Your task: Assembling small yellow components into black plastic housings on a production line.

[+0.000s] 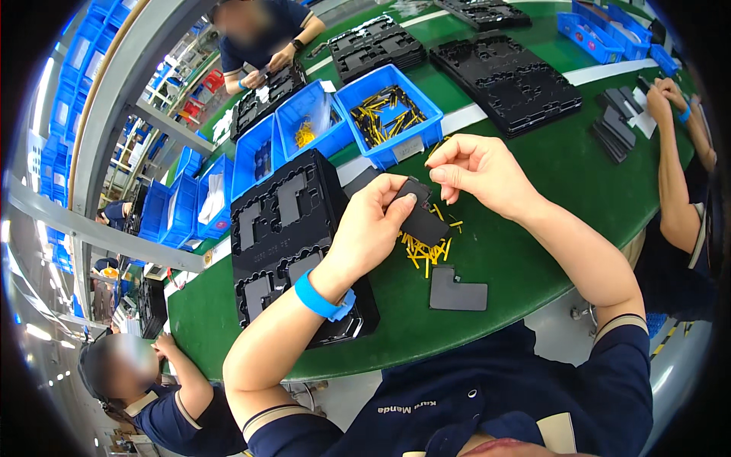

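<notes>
On the green table: label lines follow, largest thing first
Green table [533,228]: curved bench running left to far right; co-workers' hands busy at the far and right edges
Black trays [285,228]: stacked at near left, just beside the left forearm; L-shaped pockets, some filled
Blue bin [388,114]: far of the hands, holding loose yellow pins
L-shaped plate [455,289]: lying flat on the table, near of the hands, untouched
Left hand [373,225]: grasping a black flat part [421,221] by its far edge, held just above the table
Right hand [476,171]: fingertips pinched together over the part's far corner; probably nipping one pin, too small to tell
Yellow pins [426,247]: small heap under the held part
Step, as judged: fitting a pin into the part; next calls for steadying the part and lining the pin up with its hole
</notes>
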`<state>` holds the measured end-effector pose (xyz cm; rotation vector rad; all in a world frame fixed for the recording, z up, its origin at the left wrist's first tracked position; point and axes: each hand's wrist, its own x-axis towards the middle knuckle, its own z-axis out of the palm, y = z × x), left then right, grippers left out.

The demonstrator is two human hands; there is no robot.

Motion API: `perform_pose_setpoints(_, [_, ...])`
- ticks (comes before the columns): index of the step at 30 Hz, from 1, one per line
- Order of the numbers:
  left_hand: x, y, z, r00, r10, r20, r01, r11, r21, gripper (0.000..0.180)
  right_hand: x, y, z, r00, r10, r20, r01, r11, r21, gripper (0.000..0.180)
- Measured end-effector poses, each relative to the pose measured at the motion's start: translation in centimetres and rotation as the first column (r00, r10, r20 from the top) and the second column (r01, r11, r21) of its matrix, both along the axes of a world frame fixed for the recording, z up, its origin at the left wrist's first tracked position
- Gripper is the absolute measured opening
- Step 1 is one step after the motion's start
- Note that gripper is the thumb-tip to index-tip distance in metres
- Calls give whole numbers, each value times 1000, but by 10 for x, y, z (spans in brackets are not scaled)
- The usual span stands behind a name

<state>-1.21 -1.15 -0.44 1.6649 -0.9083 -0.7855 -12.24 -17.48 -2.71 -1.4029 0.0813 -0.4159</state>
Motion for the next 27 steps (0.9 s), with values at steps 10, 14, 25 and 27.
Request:
perform_pose_setpoints(10, [-7,1,6,979,-4,204,-17,995,101,12,2,17,-4,994,-77,-84,70,995,-75,9])
perform_pose_setpoints(14, [-5,2,-2,979,-5,206,-9,998,64,12,1,19,-2,992,-94,-86,86,992,-90,8])
perform_pose_setpoints(25, [-5,1,-3,969,23,244,-33,999,36,15,0,23,1,985,-136,-110,123,986,-116,8])
perform_pose_setpoints(27, [-4,1,-3,968,14,249,-25,999,39,16,0,24,1,984,-137,-115,124,986,-108,8])
